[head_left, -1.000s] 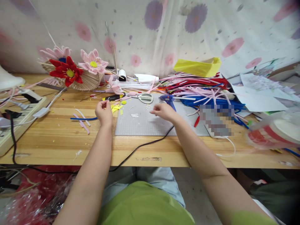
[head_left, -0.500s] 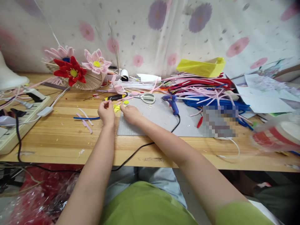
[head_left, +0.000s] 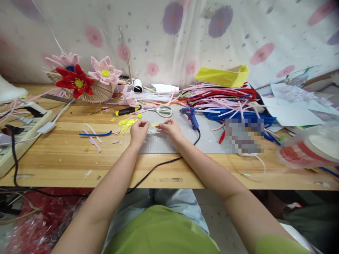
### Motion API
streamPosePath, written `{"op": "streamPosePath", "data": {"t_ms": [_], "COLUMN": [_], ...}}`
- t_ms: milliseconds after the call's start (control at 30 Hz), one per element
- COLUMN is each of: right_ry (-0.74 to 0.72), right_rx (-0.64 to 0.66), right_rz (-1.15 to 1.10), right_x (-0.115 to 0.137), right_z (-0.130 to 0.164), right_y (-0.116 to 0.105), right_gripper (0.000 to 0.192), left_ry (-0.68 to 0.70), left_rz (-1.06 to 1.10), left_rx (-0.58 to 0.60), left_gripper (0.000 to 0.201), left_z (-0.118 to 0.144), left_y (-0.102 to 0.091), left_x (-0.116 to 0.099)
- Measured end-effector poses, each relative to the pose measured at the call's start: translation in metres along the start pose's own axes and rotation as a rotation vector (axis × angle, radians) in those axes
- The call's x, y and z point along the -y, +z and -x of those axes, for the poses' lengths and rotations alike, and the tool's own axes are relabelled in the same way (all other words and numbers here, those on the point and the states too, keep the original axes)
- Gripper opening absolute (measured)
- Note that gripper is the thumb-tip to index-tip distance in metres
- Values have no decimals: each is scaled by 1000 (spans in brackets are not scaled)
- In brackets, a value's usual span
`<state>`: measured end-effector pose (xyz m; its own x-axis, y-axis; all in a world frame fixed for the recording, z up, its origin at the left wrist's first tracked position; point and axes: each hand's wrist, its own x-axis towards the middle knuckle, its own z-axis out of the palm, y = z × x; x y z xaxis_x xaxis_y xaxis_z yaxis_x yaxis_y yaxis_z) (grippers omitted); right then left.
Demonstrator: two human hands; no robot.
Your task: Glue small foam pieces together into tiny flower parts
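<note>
My left hand [head_left: 138,130] and my right hand [head_left: 171,129] are close together over the left part of a grey cutting mat [head_left: 182,137]. Between their fingertips they pinch a small yellow strip [head_left: 155,124]. More yellow scraps [head_left: 127,122] lie on the wood just left of my left hand. A blue glue gun [head_left: 191,115] lies on the mat to the right of my right hand, its black cord trailing off the table's front edge. White-handled scissors [head_left: 162,110] lie behind my hands.
A heap of coloured pipe cleaners [head_left: 225,100] and a yellow paper box [head_left: 224,76] fill the back right. A fan-shaped basket with red and pink flowers [head_left: 87,81] stands at back left. A power strip [head_left: 18,130] sits far left, a tape roll [head_left: 309,150] far right.
Both hands moved right from the yellow scraps onto the mat, and my right hand now pinches a small yellow strip together with my left.
</note>
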<state>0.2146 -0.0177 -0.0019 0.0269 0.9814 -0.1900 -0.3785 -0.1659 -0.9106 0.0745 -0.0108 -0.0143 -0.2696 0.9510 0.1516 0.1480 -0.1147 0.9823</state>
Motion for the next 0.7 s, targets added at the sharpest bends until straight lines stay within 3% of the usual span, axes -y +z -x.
{"op": "streamPosePath", "data": {"t_ms": [167,367,700], "right_ry": [-117,-94,-66], "right_rx": [-69,-50,-60], "right_rz": [-61,-69,-280], "right_x": [-6,-10,-15], "right_z": [-6,-8,-5], "right_y": [-6,-6,5], "right_gripper": [38,37,35], "left_ry": [-184,-370,-446], "left_rz": [267,398,451], "left_rx": [39,108,108], "left_gripper": [12,18,9], "left_z": [18,21,22], "left_y": [18,21,20], "left_x": [-12,-16,-20]}}
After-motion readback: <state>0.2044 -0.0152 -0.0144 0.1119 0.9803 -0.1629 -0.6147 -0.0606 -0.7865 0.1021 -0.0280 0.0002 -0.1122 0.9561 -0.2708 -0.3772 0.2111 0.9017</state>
